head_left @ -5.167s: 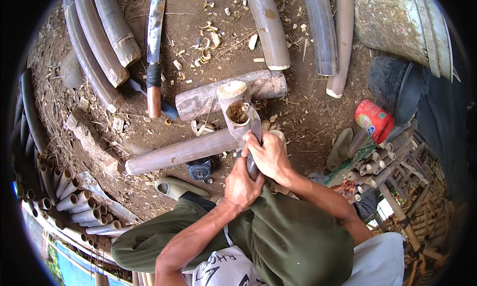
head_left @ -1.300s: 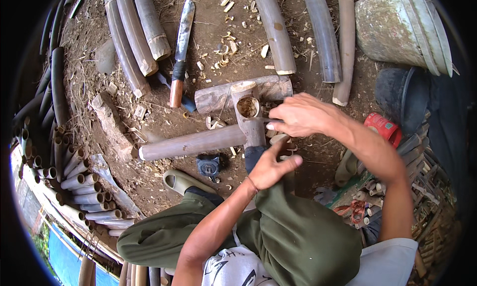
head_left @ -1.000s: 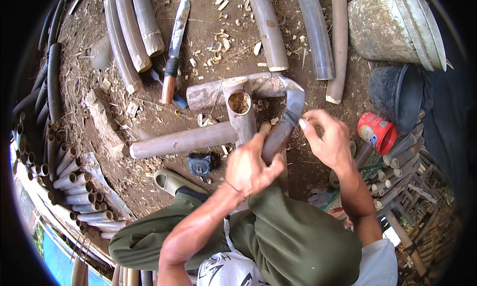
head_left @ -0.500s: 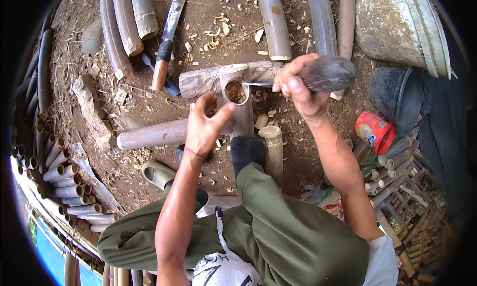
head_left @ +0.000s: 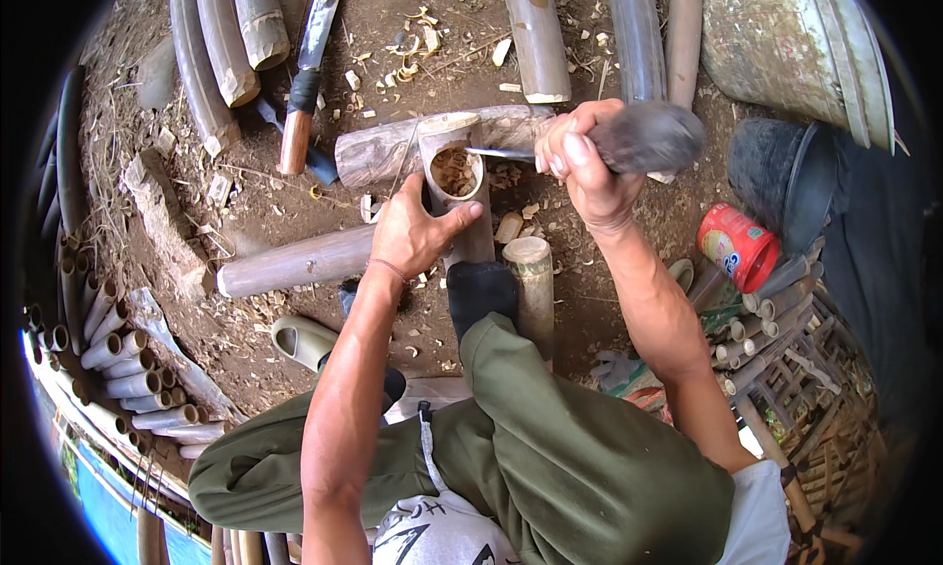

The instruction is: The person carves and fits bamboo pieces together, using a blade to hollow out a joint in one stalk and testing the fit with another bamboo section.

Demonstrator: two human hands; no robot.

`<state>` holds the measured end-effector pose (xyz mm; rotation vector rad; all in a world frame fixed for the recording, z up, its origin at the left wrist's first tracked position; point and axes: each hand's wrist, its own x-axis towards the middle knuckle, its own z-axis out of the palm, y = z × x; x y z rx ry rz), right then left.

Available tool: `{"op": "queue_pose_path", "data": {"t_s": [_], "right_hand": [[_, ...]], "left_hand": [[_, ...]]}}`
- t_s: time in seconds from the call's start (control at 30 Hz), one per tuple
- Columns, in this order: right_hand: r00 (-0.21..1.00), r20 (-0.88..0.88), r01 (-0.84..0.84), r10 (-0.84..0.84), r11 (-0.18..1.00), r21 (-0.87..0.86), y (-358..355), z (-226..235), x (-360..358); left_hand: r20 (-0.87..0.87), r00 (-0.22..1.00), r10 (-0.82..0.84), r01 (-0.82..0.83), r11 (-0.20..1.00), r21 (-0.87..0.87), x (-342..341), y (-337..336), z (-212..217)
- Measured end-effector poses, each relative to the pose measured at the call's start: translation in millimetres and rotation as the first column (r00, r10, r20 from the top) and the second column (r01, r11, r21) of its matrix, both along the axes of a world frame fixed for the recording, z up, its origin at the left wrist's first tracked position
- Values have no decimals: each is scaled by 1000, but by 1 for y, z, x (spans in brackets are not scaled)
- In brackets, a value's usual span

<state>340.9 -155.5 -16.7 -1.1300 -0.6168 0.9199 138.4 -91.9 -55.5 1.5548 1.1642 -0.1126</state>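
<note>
A bamboo tube (head_left: pixel 470 236) with an oval opening cut in its upper side lies across a log, wood shavings (head_left: pixel 455 174) inside the opening. My left hand (head_left: pixel 417 229) is closed round the tube just below the opening, thumb laid across the top. My right hand (head_left: pixel 594 172) grips a knife by its thick dark handle (head_left: pixel 650 139), which is blurred. Its thin blade (head_left: pixel 506 154) points left, with the tip at the opening's right rim. My dark-socked foot (head_left: pixel 483 300) rests on the tube's near end.
The log (head_left: pixel 378 157) lies crosswise under the tube. A large knife (head_left: pixel 306 84) lies far left. Bamboo lengths (head_left: pixel 535 39) lie beyond, and a short upright piece (head_left: pixel 531 280) stands beside my foot. Buckets (head_left: pixel 776 177), a red container (head_left: pixel 735 247) and stacked bamboo (head_left: pixel 776 314) are at right.
My left hand has come down from hovering beside the tube and closed round it. My right hand still holds the knife at the opening. The whole view has shifted slightly.
</note>
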Motion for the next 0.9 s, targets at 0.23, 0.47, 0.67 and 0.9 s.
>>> {"op": "queue_pose_path", "data": {"t_s": [0.23, 0.47, 0.67, 0.9], "right_hand": [[971, -136, 160, -196, 958, -238, -7, -5, 11], [940, -266, 123, -212, 941, -317, -11, -5, 16], [783, 583, -355, 217, 925, 133, -45, 25, -37], [531, 763, -596, 369, 802, 27, -63, 8, -56]], "left_hand": [[79, 997, -12, 17, 998, -52, -2, 8, -3], [183, 982, -48, 68, 992, -105, -5, 19, -1], [106, 987, -118, 135, 976, -169, -7, 26, -2], [218, 970, -111, 156, 967, -200, -12, 28, -15]]}}
